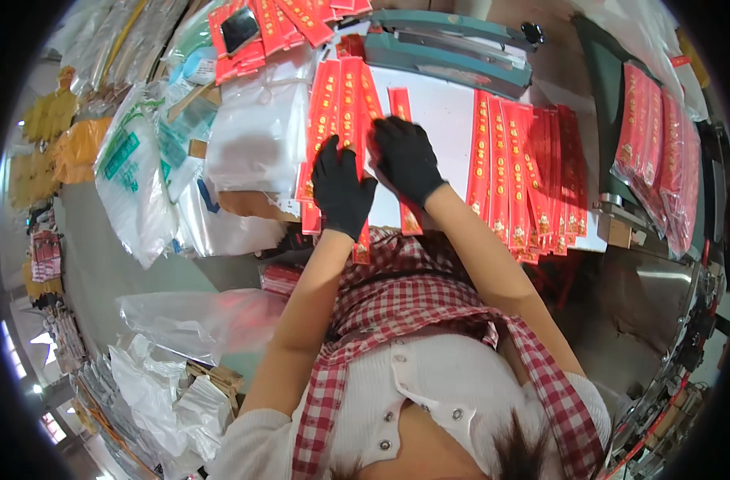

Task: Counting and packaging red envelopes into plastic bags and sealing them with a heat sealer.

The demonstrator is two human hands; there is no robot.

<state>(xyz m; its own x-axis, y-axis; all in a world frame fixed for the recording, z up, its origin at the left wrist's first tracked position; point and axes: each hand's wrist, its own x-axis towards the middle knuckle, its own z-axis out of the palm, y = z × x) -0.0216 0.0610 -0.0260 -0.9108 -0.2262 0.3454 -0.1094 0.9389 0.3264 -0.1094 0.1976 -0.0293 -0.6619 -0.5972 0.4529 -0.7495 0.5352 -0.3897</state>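
Many red strips (518,164), white surface (451,120); plastic bags (253,140) alongside.

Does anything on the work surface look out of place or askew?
Slightly: a dark, rectangular phone-like object lies askew on jumbled flat red printed strips, upper left. It seems unlike everything around it.

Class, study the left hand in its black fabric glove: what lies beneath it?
Long, flat red strips with gold printing show around the black-gloved left hand. The parts directly beneath it are covered, so how many strips lie there cannot be seen.
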